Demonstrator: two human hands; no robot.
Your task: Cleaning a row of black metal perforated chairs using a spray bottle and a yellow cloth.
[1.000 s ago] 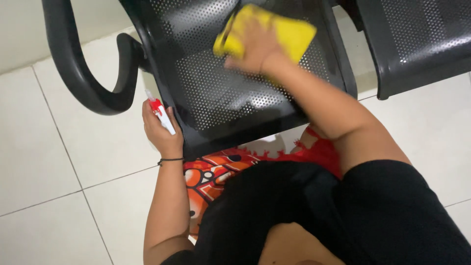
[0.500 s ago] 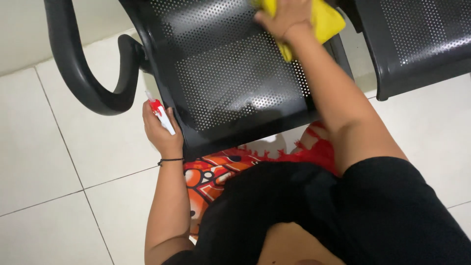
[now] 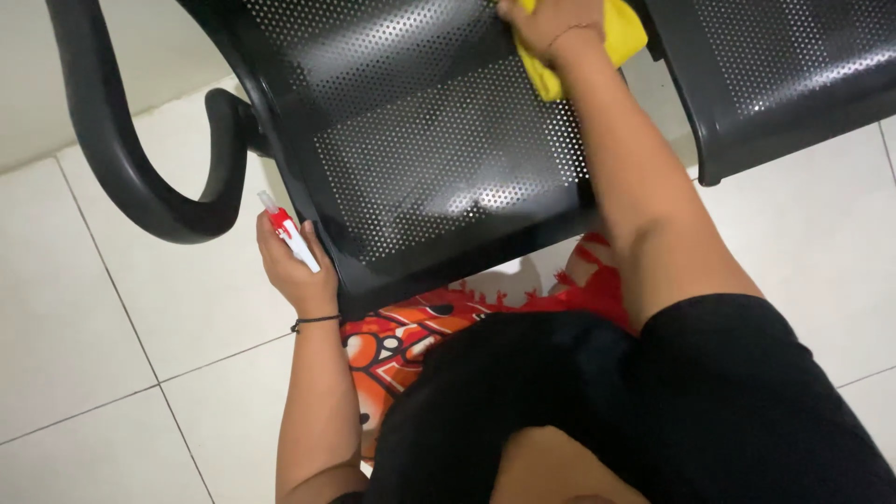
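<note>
Yellow cloth [image 3: 623, 35] is bunched under the right hand [image 3: 551, 23], fingers clamped on it at the far end of the black perforated seat [image 3: 439, 159]. Looks like mid-wipe to me; the near part likely needs a pass next. The left hand [image 3: 297, 266] is closed around a small red-and-white spray bottle [image 3: 289, 233] by the seat's near-left edge.

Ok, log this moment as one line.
right hand: pressing yellow cloth on black perforated seat | left hand: holding spray bottle | floor: white tile
</note>
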